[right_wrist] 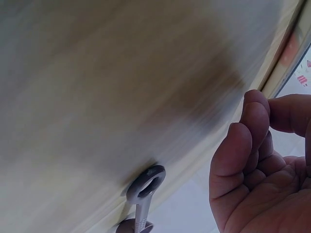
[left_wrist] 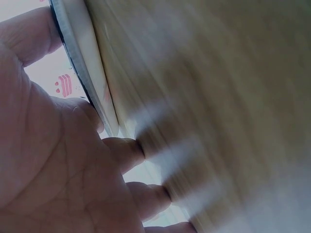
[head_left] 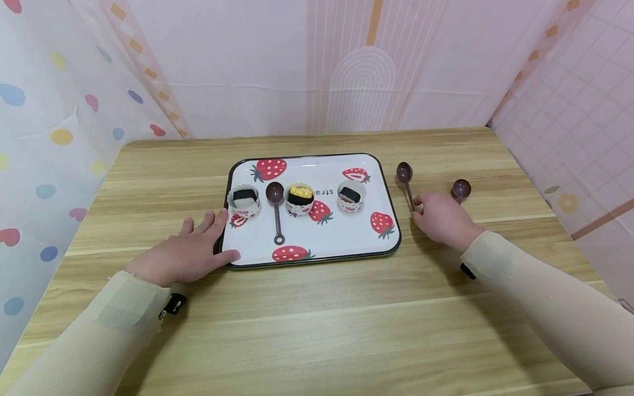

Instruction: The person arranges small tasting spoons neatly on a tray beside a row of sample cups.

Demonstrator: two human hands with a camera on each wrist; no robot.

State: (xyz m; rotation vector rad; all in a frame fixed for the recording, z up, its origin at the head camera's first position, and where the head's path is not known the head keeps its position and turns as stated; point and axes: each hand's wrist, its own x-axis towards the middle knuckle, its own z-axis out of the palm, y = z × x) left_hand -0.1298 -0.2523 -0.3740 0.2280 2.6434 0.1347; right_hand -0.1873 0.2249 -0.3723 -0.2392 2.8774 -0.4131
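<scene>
In the head view, my right hand (head_left: 442, 221) pinches the handle end of a dark brown spoon (head_left: 404, 172), right of the tray. The right wrist view shows thumb and fingertips of that hand (right_wrist: 262, 170) together; they hide the handle end. My left hand (head_left: 185, 250) rests at the left edge of the white strawberry-print tray (head_left: 337, 242), fingers spread and thumb over the rim. On the tray lie a brown measuring scoop (head_left: 275, 193) and three paper cups: nori-wrapped sushi (head_left: 245, 198) left, corn-topped sushi (head_left: 300, 195) in the middle, another nori-wrapped piece (head_left: 350, 194) right.
A second brown scoop (head_left: 461, 189) lies just beyond my right hand, its handle partly hidden; its ring end (right_wrist: 146, 184) shows in the right wrist view. Patterned cloth (head_left: 247, 66) hangs behind and beside the wooden table (head_left: 307, 330).
</scene>
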